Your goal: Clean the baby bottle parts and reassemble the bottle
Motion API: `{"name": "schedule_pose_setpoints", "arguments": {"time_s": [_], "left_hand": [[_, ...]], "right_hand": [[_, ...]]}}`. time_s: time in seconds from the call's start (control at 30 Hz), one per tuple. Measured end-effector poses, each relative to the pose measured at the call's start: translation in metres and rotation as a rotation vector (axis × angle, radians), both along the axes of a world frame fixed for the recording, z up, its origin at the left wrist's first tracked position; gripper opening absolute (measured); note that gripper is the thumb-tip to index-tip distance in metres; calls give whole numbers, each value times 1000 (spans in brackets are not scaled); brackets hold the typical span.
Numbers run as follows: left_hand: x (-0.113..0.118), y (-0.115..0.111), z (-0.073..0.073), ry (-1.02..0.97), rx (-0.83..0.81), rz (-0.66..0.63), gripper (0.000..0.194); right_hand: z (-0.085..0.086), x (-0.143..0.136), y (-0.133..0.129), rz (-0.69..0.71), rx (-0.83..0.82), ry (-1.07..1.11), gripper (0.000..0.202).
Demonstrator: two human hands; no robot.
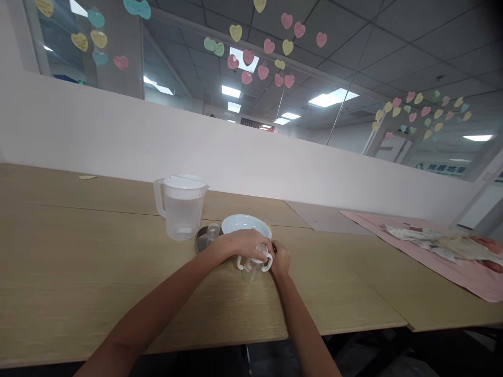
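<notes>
A clear baby bottle [251,273] with two white side handles is in front of me, close above or on the table; I cannot tell which. My left hand [248,244] reaches over from the left, its fingers closed round the bottle's top and collar. At the bottle's right handle my right hand [281,258] is curled with bent fingers; its fingertips are partly hidden. Just behind the hands sits a pale blue-white bowl [240,222]. To their left, a clear domed cap [213,231] stands on a round dark metal tray [201,244], partly covered by my left forearm.
A lidded clear plastic pitcher [183,212] stands on the wooden table [118,262], left of the tray. Far right, a pink cloth [428,256] carries a pale garment and what looks like a doll [487,250]. A white wall [251,162] with windows closes off the back.
</notes>
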State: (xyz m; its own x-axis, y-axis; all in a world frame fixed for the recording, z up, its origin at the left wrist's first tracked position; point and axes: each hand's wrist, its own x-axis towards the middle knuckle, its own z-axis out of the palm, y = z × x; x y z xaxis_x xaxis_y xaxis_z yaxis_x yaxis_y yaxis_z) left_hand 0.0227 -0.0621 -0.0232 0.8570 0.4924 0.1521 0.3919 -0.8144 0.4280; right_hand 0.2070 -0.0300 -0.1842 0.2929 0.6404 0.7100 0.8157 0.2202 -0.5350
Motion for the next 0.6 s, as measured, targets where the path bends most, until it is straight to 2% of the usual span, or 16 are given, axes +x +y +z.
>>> {"name": "schedule_pose_setpoints", "arguments": {"time_s": [0.13,0.23,0.43,0.53,0.6], "left_hand": [[-4,1,4,121,27,111,13],[-8,6,5,150,58,200,21],[-36,31,12,-14,-13,235,45],[-52,51,7,28,-21,278,31],[-58,64,-3,46,-53,401,20]], "right_hand": [[0,0,2,-13,16,-22,66],[-1,1,4,-22,23,-37,68],[-1,0,3,-10,49,-28,67],[1,-1,1,12,66,-25,65],[2,-2,0,18,68,-20,64]]}}
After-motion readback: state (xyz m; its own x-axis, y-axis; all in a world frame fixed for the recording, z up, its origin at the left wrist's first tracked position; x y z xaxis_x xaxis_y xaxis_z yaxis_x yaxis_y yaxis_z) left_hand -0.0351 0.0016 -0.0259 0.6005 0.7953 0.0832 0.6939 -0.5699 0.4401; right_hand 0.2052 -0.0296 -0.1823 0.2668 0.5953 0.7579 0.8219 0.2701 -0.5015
